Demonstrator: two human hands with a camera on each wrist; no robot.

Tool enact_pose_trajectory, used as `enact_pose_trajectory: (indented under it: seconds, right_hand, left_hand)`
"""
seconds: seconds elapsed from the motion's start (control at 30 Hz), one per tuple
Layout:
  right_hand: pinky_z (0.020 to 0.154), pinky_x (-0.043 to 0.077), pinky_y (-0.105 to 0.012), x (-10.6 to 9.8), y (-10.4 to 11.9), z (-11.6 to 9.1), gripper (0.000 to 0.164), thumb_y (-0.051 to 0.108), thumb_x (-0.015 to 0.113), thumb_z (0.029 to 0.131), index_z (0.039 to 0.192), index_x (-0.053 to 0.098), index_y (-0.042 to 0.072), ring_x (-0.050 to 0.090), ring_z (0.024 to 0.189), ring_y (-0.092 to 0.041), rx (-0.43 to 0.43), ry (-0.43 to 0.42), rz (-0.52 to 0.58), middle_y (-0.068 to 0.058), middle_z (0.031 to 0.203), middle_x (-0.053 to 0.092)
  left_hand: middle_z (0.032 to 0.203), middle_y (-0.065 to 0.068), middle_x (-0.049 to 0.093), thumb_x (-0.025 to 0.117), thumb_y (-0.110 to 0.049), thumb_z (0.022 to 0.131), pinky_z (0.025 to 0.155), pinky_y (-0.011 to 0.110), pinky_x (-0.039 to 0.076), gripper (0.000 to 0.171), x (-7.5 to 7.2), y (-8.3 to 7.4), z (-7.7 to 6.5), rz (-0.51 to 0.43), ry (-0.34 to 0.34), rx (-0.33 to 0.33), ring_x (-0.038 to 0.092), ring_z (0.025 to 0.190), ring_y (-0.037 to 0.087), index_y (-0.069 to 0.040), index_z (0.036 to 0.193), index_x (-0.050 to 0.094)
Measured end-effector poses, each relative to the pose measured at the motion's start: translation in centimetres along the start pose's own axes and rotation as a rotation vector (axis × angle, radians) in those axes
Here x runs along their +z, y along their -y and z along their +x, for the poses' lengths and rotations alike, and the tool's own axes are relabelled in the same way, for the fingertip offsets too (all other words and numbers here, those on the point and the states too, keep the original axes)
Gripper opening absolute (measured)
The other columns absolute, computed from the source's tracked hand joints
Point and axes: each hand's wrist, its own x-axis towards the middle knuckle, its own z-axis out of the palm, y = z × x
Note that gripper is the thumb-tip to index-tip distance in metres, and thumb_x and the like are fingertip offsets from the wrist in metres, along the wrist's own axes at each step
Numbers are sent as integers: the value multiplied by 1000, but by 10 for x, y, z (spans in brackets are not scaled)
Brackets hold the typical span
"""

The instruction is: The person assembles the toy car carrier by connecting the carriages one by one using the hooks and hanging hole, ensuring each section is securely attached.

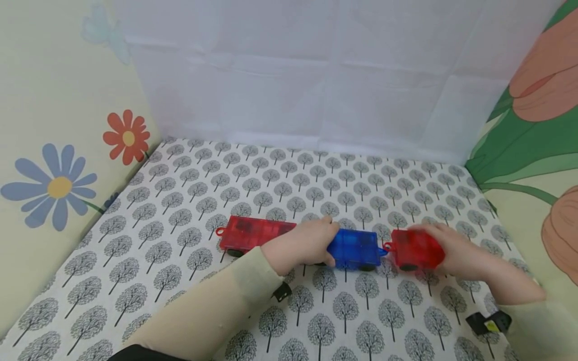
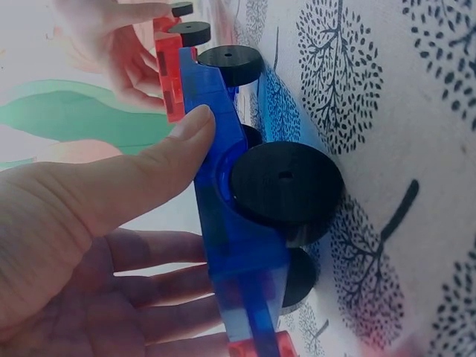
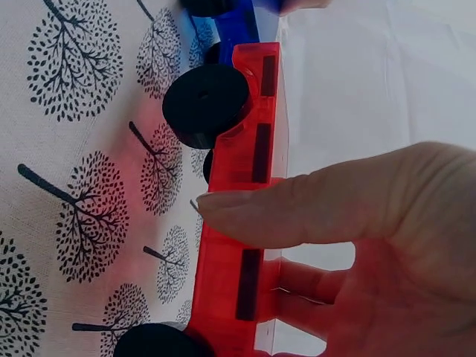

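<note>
My left hand (image 1: 309,244) grips the left end of a translucent blue toy car base (image 1: 356,245) with black wheels. In the left wrist view its thumb (image 2: 175,160) presses the near side and the fingers lie behind. A longer red toy car base (image 1: 255,233) stands at the left; the left hand hides where it meets the blue one. My right hand (image 1: 462,250) holds another red toy car base (image 1: 413,248) by its right part, thumb (image 3: 297,208) on the near side. This base's red loop overlaps the blue hitch (image 1: 383,251) in the head view.
A tree-print cloth (image 1: 316,321) covers the table beneath the row of cars. White sheeting (image 1: 316,75) hangs behind, with flower-patterned panels (image 1: 49,100) on both sides. A small black device (image 1: 489,323) sits at the right wrist.
</note>
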Motion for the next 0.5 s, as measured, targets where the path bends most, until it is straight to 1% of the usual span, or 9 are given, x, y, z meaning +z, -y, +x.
enact_pose_trajectory:
  seconds: [0.27, 0.5]
  right_hand:
    - [67, 56, -47, 3, -2, -1, 99, -19, 78, 51, 140, 48, 11, 51, 106, -50, 36, 11, 45, -30, 127, 47]
    - [69, 55, -45, 4, -1, -1, 97, -20, 76, 52, 139, 49, 12, 51, 106, -48, 30, 7, 52, -29, 129, 45]
  left_hand:
    - [118, 6, 57, 84, -42, 77, 90, 36, 48, 75, 1, 1, 2, 12, -10, 7, 59, 100, 19, -7, 136, 54]
    - [118, 6, 57, 85, -42, 77, 90, 37, 48, 75, 1, 1, 1, 2, -13, 4, 59, 100, 20, -8, 137, 54]
